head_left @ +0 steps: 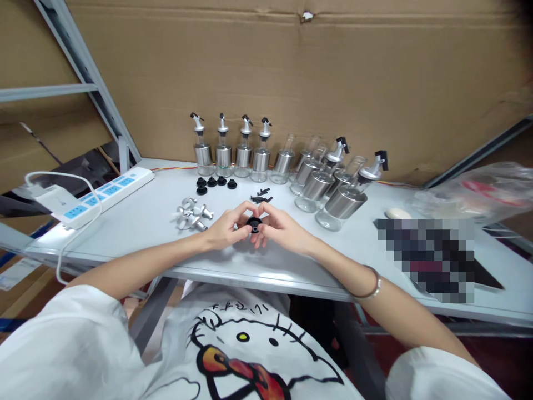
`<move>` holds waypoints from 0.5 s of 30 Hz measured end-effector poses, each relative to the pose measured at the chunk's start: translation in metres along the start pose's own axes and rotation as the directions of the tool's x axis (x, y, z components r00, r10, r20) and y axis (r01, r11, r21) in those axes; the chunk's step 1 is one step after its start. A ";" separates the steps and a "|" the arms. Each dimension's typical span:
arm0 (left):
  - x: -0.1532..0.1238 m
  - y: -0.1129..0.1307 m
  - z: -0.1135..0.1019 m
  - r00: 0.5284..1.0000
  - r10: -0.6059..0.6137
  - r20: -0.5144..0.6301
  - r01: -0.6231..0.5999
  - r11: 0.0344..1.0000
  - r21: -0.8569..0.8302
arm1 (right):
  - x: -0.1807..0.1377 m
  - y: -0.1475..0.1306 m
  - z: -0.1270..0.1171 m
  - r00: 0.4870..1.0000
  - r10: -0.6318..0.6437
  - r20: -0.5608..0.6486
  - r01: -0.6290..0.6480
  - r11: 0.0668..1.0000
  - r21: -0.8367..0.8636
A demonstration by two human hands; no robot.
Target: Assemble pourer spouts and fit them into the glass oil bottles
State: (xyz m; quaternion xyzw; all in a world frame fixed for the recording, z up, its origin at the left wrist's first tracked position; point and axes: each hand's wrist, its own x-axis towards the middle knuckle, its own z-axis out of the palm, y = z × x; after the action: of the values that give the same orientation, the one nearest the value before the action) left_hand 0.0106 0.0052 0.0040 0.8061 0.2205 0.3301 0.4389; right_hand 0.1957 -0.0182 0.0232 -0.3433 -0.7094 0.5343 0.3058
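Left hand (231, 226) and right hand (285, 226) pinching one black stopper (254, 221) between them, over the near part of the table (137, 230).
Both thumbs press the stopper's near side. Just beyond the fingertips lie black levers (261, 199); to the left, silver spouts (192, 215), with other stoppers (212, 181) behind them. Farther back, glass bottles (260, 160) in metal sleeves, some topped with spouts, stand before a cardboard wall (266, 61); a power strip (109, 199) lies far left.

On our table (133, 239) we have bottles (260, 160) along the back, plugs (232, 184) before the left ones, spouts (205, 212) nearer us, a power strip (108, 194) left and a bag (466, 191) right
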 end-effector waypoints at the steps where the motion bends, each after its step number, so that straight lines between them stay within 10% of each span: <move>1: 0.000 0.002 0.000 1.000 0.008 0.005 -0.008 1.000 0.007 | 0.000 0.000 0.000 1.000 -0.005 -0.004 0.005 1.000 -0.010; 15: 0.001 0.012 0.002 0.999 -0.040 -0.018 0.041 0.996 0.079 | -0.002 -0.001 0.003 0.998 -0.032 -0.048 0.022 0.978 -0.205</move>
State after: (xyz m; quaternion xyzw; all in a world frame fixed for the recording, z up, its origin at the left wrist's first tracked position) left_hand 0.0141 -0.0016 0.0139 0.8155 0.2534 0.3185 0.4114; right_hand 0.1945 -0.0219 0.0236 -0.3769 -0.7570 0.4454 0.2942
